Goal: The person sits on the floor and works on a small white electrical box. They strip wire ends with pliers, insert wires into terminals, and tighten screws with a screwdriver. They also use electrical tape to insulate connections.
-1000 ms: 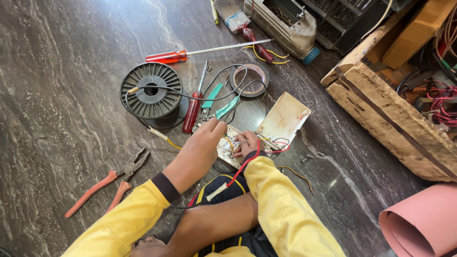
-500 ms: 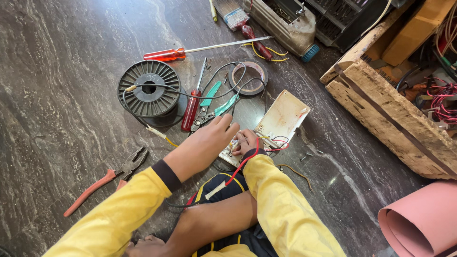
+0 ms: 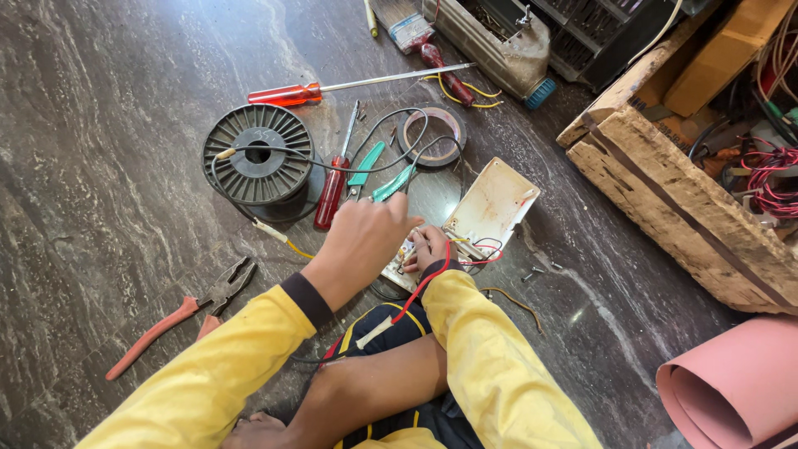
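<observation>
1. The switch plate [image 3: 413, 259] lies on the floor [image 3: 100, 166] just in front of the person's crossed legs, between the two hands; red and yellow wires [image 3: 475, 256] sprout from it; most of it is hidden by the hands.
2. The right hand [image 3: 429, 247] rests on the plate with fingers curled onto it, gripping its near edge; a red lead [image 3: 420, 289] runs across the wrist.
3. The left hand [image 3: 363, 241] hovers over the plate's left end, fingers bunched downward; whether that grip pinches anything I cannot tell.
4. A pale cover [image 3: 492, 204] lies tilted, touching the plate's far side; small screws [image 3: 536, 271] sit just right of it.
5. Beyond the hands lie green-handled cutters [image 3: 384, 173], a short red screwdriver [image 3: 334, 185] and a black wire spool [image 3: 258, 155]; a tape roll [image 3: 432, 133] sits behind them; a long red screwdriver [image 3: 332, 86] lies farther off.
6. Red pliers [image 3: 179, 314] lie near the left sleeve.
7. A wooden crate [image 3: 682, 199] stands at the right; a pink roll [image 3: 736, 387] lies in the near right corner.
</observation>
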